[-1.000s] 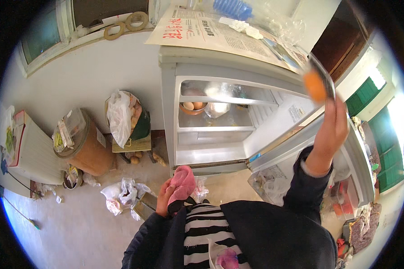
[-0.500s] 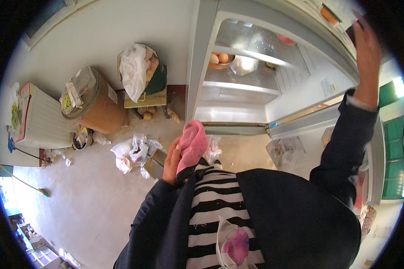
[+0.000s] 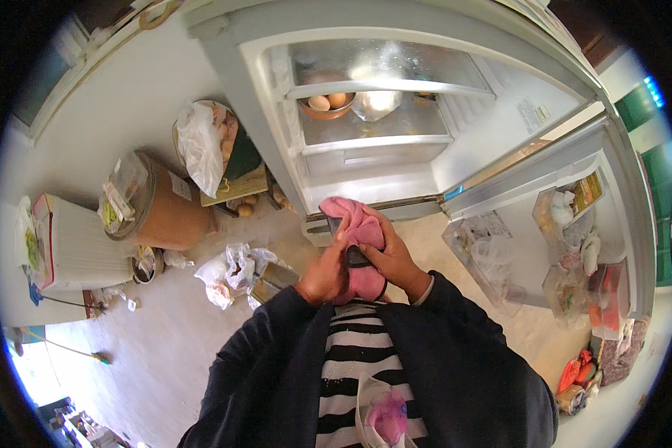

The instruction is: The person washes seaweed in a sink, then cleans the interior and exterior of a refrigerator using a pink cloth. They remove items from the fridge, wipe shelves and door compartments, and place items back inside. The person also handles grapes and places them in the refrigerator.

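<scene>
Right hand (image 3: 397, 263), logged half a second ago at the upper right edge of the frame, is now down at centre beside the left hand (image 3: 327, 272); the pink cloth (image 3: 362, 230), then in the left hand alone, is now in both.

Item: left hand, centre of frame, fingers curled along the cloth's left side, gripping it. Item: right hand, just right of it, half closed, thumb pressed on the front of the cloth. Item: pink cloth, bunched between the two palms, with a dark strip (image 3: 357, 257) across its middle — from my remote feed I cannot tell whether that is its edging or something wrapped inside.

Item: refrigerator (image 3: 267, 127), upper centre, its door (image 3: 493, 198) swung wide toward the right of the frame. On a shelf I count two eggs (image 3: 319, 103) in a brown bowl (image 3: 327, 115), with a shiny plastic bag (image 3: 375, 104) just right of them. Clear bins (image 3: 479, 250) line the door, one at far right holding something red.

Left of frame, I list a brown barrel (image 3: 173, 213) with packets on its lid; a stool (image 3: 235, 187) carrying a dark green container (image 3: 243, 155) and a white plastic bag (image 3: 201, 145); and a ribbed white box (image 3: 86, 243) at far left. White bags (image 3: 239, 261) lie on the floor, left of the hands.

Lower centre: striped shirt (image 3: 362, 351) under a dark jacket (image 3: 455, 336).
</scene>
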Tool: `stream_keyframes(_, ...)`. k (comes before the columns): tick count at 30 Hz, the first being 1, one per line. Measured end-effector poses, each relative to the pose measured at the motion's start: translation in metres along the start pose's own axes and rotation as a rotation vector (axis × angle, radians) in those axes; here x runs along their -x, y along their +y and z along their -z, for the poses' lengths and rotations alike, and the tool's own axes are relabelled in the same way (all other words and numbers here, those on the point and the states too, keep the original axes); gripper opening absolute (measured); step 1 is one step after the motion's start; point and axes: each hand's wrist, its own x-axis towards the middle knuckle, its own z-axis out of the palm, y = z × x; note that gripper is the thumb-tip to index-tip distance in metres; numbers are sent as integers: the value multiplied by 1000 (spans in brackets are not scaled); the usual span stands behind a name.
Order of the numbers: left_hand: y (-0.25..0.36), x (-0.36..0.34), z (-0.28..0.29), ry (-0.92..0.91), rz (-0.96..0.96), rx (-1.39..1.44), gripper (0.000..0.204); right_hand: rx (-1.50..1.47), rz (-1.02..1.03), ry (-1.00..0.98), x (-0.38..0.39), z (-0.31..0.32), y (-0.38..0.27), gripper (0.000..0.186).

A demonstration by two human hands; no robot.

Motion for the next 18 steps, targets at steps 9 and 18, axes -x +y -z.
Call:
stream_keyframes(9, -25, -15, 33, 277, 120, -39, 51, 465, -57, 688, -96, 143, 44, 52)
stream_keyframes(18, -35, -11, 48, 477, 41, -7, 52, 1056, 180, 421, -205, 118, 113, 45)
